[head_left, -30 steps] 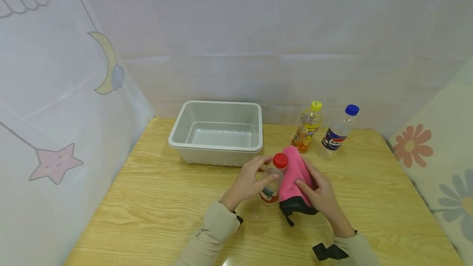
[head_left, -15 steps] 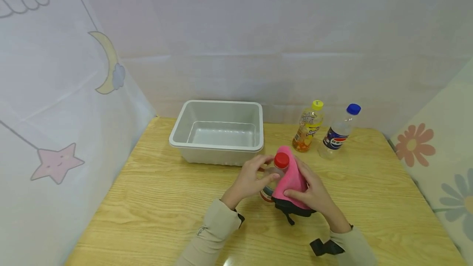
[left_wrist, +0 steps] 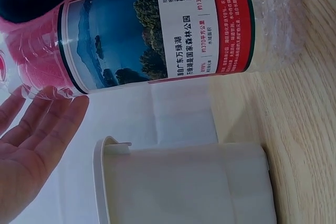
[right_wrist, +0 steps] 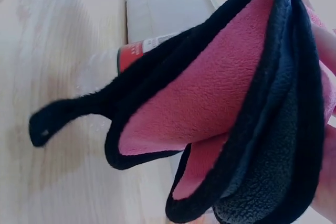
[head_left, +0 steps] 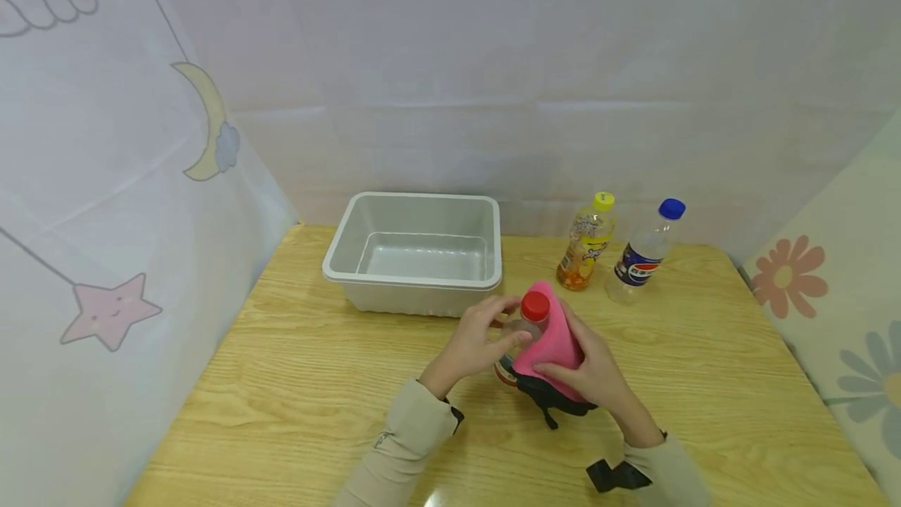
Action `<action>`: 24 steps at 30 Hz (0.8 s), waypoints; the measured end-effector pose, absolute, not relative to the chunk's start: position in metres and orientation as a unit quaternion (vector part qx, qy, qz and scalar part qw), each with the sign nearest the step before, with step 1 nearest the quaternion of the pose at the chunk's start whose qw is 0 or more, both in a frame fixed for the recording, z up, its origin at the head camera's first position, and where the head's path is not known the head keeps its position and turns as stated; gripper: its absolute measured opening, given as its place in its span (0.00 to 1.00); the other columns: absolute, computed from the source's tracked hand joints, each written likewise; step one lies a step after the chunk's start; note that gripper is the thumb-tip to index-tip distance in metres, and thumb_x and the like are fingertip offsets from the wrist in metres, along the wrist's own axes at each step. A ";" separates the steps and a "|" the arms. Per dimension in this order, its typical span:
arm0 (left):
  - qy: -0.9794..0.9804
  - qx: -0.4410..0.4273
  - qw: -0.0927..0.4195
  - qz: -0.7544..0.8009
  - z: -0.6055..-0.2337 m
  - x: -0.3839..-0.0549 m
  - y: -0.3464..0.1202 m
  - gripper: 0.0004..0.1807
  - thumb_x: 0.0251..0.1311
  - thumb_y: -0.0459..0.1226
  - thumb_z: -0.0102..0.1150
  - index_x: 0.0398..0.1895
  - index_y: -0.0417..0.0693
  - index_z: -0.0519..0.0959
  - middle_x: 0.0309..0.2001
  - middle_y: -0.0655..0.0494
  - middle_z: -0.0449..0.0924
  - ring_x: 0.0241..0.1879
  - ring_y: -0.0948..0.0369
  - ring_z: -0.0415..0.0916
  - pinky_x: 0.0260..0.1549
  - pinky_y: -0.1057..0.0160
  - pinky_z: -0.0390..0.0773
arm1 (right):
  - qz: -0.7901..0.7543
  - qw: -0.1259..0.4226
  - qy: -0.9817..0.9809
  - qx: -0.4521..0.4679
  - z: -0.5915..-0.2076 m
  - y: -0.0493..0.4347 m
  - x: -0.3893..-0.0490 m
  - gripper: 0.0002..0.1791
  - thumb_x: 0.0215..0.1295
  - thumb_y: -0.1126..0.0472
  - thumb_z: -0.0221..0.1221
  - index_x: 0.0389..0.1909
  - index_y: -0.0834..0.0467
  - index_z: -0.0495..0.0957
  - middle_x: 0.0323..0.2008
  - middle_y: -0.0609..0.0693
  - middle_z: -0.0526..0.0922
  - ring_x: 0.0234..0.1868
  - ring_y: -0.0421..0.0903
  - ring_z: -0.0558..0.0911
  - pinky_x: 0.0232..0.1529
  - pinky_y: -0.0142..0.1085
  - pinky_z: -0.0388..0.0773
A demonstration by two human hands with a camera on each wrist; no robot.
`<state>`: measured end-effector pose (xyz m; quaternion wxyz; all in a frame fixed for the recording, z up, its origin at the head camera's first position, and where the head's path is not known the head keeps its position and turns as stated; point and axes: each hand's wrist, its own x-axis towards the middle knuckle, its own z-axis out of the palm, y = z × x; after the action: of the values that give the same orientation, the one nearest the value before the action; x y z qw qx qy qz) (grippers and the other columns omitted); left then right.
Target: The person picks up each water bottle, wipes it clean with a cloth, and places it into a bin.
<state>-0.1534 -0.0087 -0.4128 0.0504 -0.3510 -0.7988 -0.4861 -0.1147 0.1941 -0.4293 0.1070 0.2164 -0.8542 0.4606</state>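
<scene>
A clear plastic bottle (head_left: pixel 507 370) with a red cap (head_left: pixel 535 306) stands upright in front of the grey basin. My left hand (head_left: pixel 479 341) steadies it near the shoulder, thumb in front and fingers behind. The left wrist view shows the bottle's label (left_wrist: pixel 157 35) with a lake picture and red bands, and fingertips (left_wrist: pixel 79 103) right at the upper part. My right hand (head_left: pixel 591 370) grips a folded pink cloth (head_left: pixel 554 344) with black edging and a loop, laid against the bottle's right side. In the right wrist view the cloth (right_wrist: pixel 205 87) hides most of the bottle.
The grey plastic basin (head_left: pixel 415 283) sits behind the left hand. At the back right stand a yellow-capped bottle (head_left: pixel 587 245) with some orange content and a blue-capped bottle (head_left: pixel 639 260) with a dark blue label. A white curtain (head_left: pixel 450 116) hangs behind the wooden table (head_left: pixel 281 382).
My right hand has moved left with the cloth, which now laps over the front right of the bottle and covers part of its label. The left hand has stayed in place.
</scene>
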 end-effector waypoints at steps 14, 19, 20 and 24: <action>-0.790 -0.332 0.022 -0.515 -0.413 -0.152 -0.011 0.25 0.55 0.37 0.62 0.54 0.38 0.70 0.50 0.46 0.74 0.51 0.52 0.71 0.44 0.68 0.75 | 0.482 0.095 -0.836 0.246 -0.455 0.205 -0.116 0.48 0.45 0.70 0.68 0.68 0.62 0.54 0.53 0.61 0.74 0.47 0.33 0.73 0.45 0.23 0.72; -0.785 -0.326 0.001 -0.526 -0.413 -0.152 -0.013 0.25 0.56 0.38 0.61 0.56 0.37 0.69 0.52 0.46 0.73 0.53 0.54 0.70 0.46 0.67 0.75 | 0.485 0.086 -0.834 0.251 -0.464 0.206 -0.117 0.46 0.47 0.67 0.68 0.67 0.61 0.55 0.52 0.59 0.75 0.47 0.36 0.74 0.45 0.26 0.73; -0.784 -0.325 -0.003 -0.528 -0.413 -0.152 -0.013 0.25 0.57 0.38 0.60 0.56 0.37 0.69 0.53 0.46 0.73 0.53 0.54 0.70 0.46 0.67 0.74 | 0.484 0.085 -0.835 0.250 -0.465 0.206 -0.117 0.45 0.47 0.67 0.68 0.67 0.61 0.56 0.52 0.59 0.75 0.47 0.35 0.74 0.45 0.26 0.73; -0.776 -0.320 -0.024 -0.542 -0.413 -0.152 -0.015 0.25 0.58 0.37 0.59 0.57 0.35 0.68 0.55 0.44 0.71 0.55 0.53 0.69 0.49 0.66 0.73 | 0.476 0.082 -0.839 0.253 -0.468 0.204 -0.116 0.44 0.46 0.70 0.68 0.65 0.65 0.57 0.51 0.62 0.75 0.48 0.34 0.73 0.45 0.25 0.73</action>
<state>-0.1520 -0.0154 -0.4127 -0.0239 -0.3203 -0.7763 -0.5424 -0.1164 0.2040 -0.4685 0.0819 0.2527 -0.8386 0.4757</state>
